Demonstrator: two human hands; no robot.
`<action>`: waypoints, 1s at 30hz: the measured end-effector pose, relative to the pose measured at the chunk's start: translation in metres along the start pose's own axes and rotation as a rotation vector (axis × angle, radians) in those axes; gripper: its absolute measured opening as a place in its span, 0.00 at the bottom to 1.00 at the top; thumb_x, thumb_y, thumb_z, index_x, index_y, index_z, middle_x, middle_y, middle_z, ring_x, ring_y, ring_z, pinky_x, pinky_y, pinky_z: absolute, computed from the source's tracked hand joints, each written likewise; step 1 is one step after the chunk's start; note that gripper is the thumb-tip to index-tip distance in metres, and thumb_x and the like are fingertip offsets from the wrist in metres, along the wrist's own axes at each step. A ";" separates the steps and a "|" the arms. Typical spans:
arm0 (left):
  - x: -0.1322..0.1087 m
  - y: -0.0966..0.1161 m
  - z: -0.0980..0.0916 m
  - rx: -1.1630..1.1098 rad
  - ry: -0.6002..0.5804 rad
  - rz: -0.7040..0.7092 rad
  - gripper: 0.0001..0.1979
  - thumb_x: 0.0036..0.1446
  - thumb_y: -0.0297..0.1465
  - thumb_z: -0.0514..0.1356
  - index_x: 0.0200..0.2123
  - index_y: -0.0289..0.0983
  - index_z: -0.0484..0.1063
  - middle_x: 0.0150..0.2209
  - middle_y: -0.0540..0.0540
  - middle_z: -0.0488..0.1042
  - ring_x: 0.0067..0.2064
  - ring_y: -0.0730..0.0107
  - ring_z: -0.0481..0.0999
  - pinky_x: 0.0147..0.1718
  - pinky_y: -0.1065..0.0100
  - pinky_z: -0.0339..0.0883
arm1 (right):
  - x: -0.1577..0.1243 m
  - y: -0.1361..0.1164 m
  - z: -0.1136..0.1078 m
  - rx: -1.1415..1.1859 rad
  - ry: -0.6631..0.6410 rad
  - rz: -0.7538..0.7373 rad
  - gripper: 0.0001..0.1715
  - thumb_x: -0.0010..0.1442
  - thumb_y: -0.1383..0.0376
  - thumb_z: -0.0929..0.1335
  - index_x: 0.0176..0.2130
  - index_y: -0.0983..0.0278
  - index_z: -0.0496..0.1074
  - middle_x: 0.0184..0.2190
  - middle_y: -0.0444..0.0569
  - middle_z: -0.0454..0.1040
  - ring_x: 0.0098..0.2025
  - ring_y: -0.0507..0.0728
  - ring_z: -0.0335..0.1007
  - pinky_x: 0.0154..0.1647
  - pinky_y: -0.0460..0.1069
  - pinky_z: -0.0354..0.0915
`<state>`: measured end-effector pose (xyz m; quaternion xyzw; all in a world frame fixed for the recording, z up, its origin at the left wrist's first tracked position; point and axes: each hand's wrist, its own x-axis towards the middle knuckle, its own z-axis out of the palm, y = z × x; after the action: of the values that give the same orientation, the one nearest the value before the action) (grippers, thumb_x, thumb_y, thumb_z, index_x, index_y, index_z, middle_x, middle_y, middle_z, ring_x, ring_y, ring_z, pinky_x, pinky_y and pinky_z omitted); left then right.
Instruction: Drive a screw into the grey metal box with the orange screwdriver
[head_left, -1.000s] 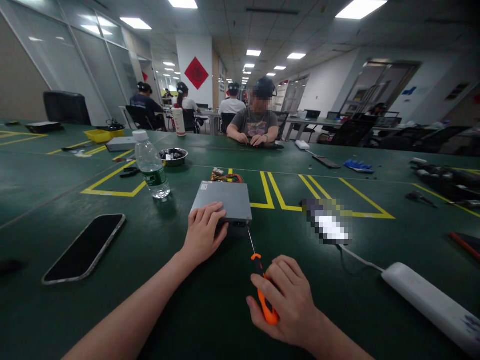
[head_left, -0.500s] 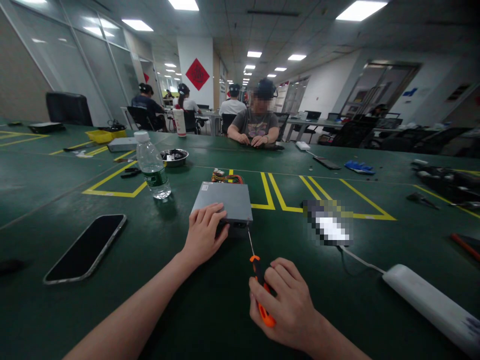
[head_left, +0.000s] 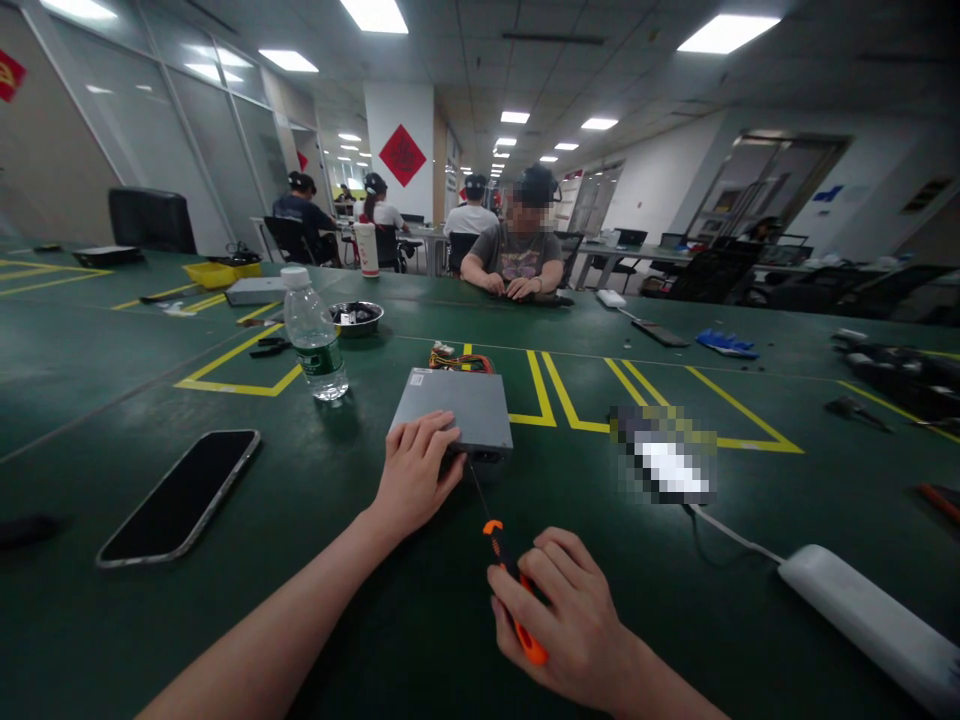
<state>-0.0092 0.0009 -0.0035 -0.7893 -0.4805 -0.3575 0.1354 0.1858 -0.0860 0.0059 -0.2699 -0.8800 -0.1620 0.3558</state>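
Observation:
A grey metal power supply (head_left: 465, 398) lies flat on the green table, its bundle of coloured cables (head_left: 461, 360) coming out at the far side. My left hand (head_left: 417, 460) grips its near left part, fingers on top and thumb against the front face. In my right hand (head_left: 562, 610) is a screwdriver (head_left: 495, 545) with an orange and black handle. Its thin shaft points up and left to the front face, close to my left thumb. Whether the tip touches a screw I cannot tell.
To the left stand a water bottle (head_left: 315, 340) and a smartphone (head_left: 180, 497) lying flat. Farther back is a metal bowl (head_left: 358, 318). On the right lie a blurred-out device (head_left: 667, 460) and a white power strip (head_left: 862, 610) with its cord. A person (head_left: 517, 250) sits opposite.
The screwdriver tip has shifted left along the power supply's front face, from near the right corner toward my left thumb. My left hand keeps its grip. The view has turned slightly.

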 end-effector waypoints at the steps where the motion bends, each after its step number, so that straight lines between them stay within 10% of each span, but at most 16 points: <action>1: 0.000 0.000 0.000 -0.001 0.001 0.000 0.10 0.57 0.32 0.54 0.43 0.40 0.64 0.51 0.44 0.69 0.53 0.60 0.65 0.48 0.56 0.53 | 0.000 0.000 0.001 -0.002 -0.001 0.004 0.09 0.53 0.70 0.64 0.36 0.66 0.71 0.23 0.46 0.65 0.26 0.52 0.59 0.34 0.52 0.61; 30: 0.000 0.002 -0.001 -0.016 -0.006 -0.029 0.10 0.57 0.32 0.54 0.43 0.40 0.65 0.51 0.44 0.69 0.53 0.60 0.64 0.48 0.56 0.53 | 0.003 -0.010 0.003 -0.066 -0.067 0.027 0.10 0.55 0.72 0.64 0.38 0.66 0.71 0.24 0.47 0.67 0.27 0.53 0.64 0.31 0.50 0.66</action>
<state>-0.0078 -0.0004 -0.0024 -0.7843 -0.4894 -0.3610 0.1223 0.1767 -0.0912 0.0046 -0.2985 -0.8819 -0.1772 0.3190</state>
